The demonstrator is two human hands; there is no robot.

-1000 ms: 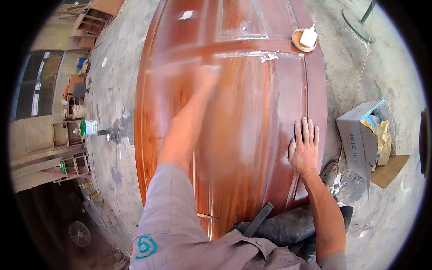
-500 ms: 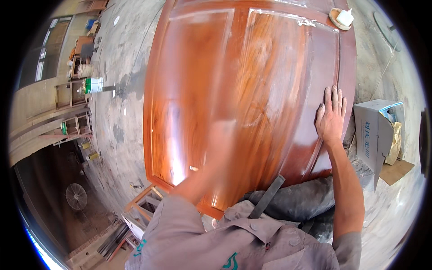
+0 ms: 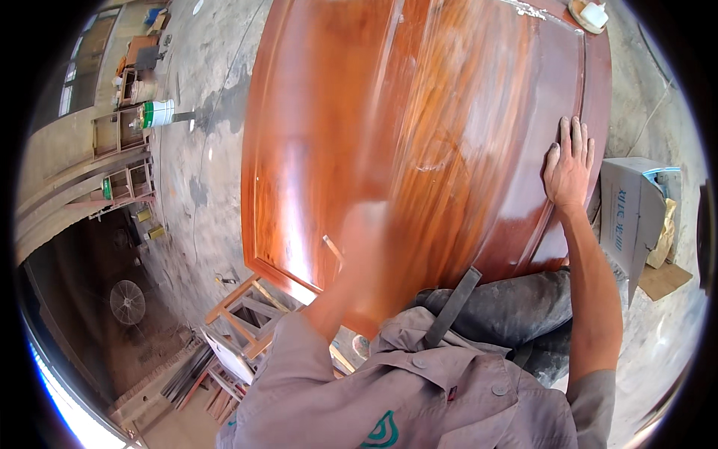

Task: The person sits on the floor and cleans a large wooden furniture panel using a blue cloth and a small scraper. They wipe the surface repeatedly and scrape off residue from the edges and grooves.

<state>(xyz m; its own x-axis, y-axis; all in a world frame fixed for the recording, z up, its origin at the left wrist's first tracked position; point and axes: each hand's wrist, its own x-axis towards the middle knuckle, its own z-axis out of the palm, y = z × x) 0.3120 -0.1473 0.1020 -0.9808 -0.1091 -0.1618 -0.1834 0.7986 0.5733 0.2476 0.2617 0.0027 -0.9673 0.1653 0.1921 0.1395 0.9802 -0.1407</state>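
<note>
A large wooden panel (image 3: 464, 150) with raised mouldings spreads before me, glossy orange-brown on the left and middle, duller reddish-purple along the right. My left hand (image 3: 366, 232) is over its lower middle, smeared by motion. Its fingers, and whatever they may hold, cannot be made out. A short pale strip (image 3: 333, 248) shows on the panel beside that wrist. My right hand (image 3: 570, 168) rests flat near the panel's right edge, fingers stretched out and holding nothing. At the far right corner of the panel sits a small round dish (image 3: 577, 10) with a white object (image 3: 594, 15) in it.
A cardboard box (image 3: 632, 213) stands on the floor to the right. Wooden frames (image 3: 250, 314) lie close at the lower left. Farther left are a green-and-white bucket (image 3: 157, 114) and a round fan (image 3: 128, 302). A dark flat bar (image 3: 452, 307) lies before my body.
The whole view has shifted a little, so the panel and dish appear farther up and right. My left hand stays blurred over the panel; my right hand keeps its place.
</note>
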